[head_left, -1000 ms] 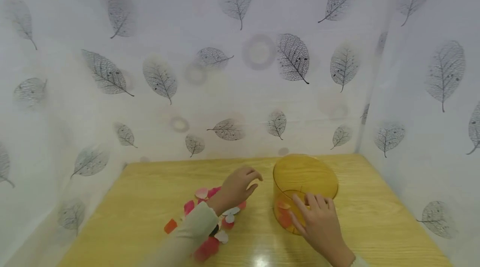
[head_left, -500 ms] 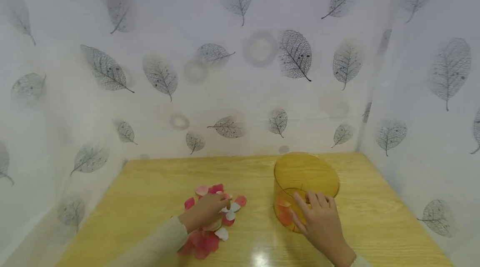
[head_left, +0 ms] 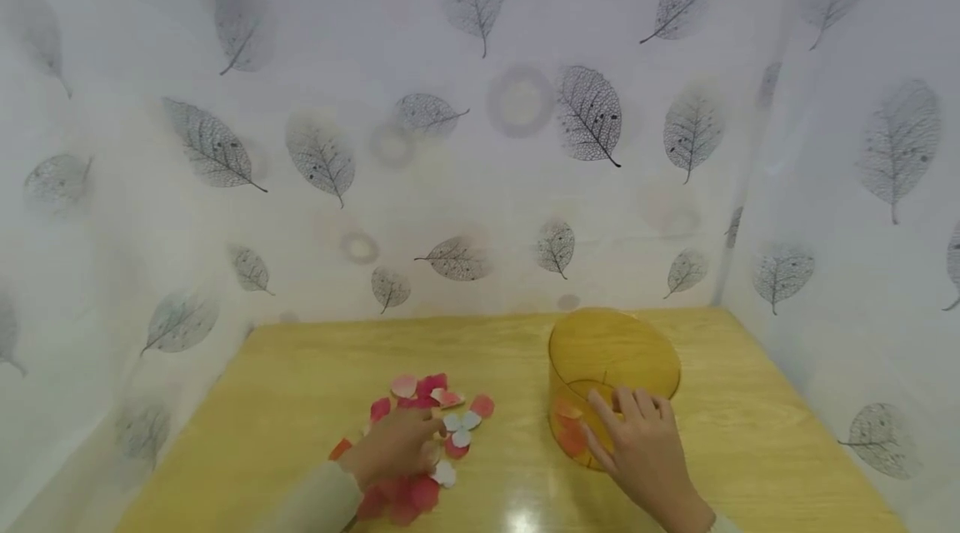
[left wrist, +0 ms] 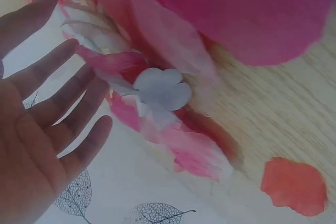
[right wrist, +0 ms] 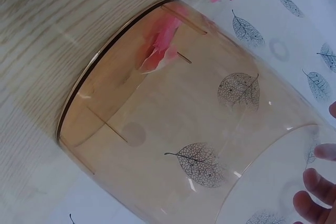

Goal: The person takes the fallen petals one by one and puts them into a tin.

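Observation:
Fabric-like pink, red and white petals (head_left: 405, 495) lie in a loose pile on the left. Over them reaches my left hand (head_left: 397, 445); in the left wrist view its spread fingers (left wrist: 68, 98) come up to the pile, and no petal shows pinched. A white flower-shaped petal (left wrist: 163, 88) sits beside the fingertips. To the right stands a see-through amber container (head_left: 611, 341) with a slanted mouth. Through its wall I see pink petals (right wrist: 159, 45) inside. My right hand (head_left: 641, 450) stays at the container's low near side, fingers loosely bent; whether they touch it I cannot tell.
The wooden table (head_left: 300, 358) is enclosed by pale curtain (head_left: 480, 183) printed with grey leaves. A lone orange-red petal (left wrist: 294, 186) lies apart from the pile in the left wrist view.
My left hand has come away from beside the container, moving left and nearer to me, down onto the petals. My right hand and the container have barely moved.

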Motion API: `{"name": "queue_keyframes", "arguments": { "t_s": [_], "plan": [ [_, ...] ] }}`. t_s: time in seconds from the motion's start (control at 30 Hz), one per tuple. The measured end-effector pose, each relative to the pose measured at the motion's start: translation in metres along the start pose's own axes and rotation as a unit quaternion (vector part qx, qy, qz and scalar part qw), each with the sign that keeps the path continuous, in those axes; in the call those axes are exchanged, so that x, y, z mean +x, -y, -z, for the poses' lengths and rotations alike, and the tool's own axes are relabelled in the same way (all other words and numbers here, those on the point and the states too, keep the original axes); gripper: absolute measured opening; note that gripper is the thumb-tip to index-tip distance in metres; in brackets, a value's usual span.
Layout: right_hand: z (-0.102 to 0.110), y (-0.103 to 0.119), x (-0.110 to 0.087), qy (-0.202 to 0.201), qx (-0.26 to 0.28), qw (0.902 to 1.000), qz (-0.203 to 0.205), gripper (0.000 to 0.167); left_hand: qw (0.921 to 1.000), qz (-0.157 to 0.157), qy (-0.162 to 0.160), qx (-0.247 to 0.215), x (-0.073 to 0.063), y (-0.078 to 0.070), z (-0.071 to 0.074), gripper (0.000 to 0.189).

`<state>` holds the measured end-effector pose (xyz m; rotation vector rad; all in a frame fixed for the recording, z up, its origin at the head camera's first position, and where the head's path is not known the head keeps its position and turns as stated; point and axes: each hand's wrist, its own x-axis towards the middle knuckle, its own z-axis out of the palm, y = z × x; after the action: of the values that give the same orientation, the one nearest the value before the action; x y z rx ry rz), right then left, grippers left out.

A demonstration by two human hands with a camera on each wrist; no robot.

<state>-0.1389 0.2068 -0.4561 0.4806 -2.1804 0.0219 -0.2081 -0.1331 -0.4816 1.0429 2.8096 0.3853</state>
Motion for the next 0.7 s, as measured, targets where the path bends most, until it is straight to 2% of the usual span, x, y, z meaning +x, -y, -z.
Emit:
{"name": "queue_keyframes", "arguments": {
  "t_s": [0.17,0.33,0.53,0.7],
  "plan": [
    [-0.001,0.000,0.000,-0.014,0.003,0.9999,0.006,0.054,0.9992,0.022,0.003,-0.032,-0.001,-0.005,0.001,0.021],
    [0.000,0.000,0.000,-0.025,0.007,0.9996,0.012,0.052,0.9989,0.026,-0.006,-0.039,-0.004,-0.010,0.003,0.020],
    [-0.001,0.000,-0.002,-0.018,-0.004,0.9998,0.012,0.052,0.9965,0.028,-0.018,-0.077,-0.004,-0.007,-0.003,0.017],
    [-0.002,0.000,-0.003,-0.011,-0.006,0.9999,0.008,0.052,0.9978,0.021,-0.029,-0.056,-0.002,-0.004,-0.008,0.013]
  ]
}}
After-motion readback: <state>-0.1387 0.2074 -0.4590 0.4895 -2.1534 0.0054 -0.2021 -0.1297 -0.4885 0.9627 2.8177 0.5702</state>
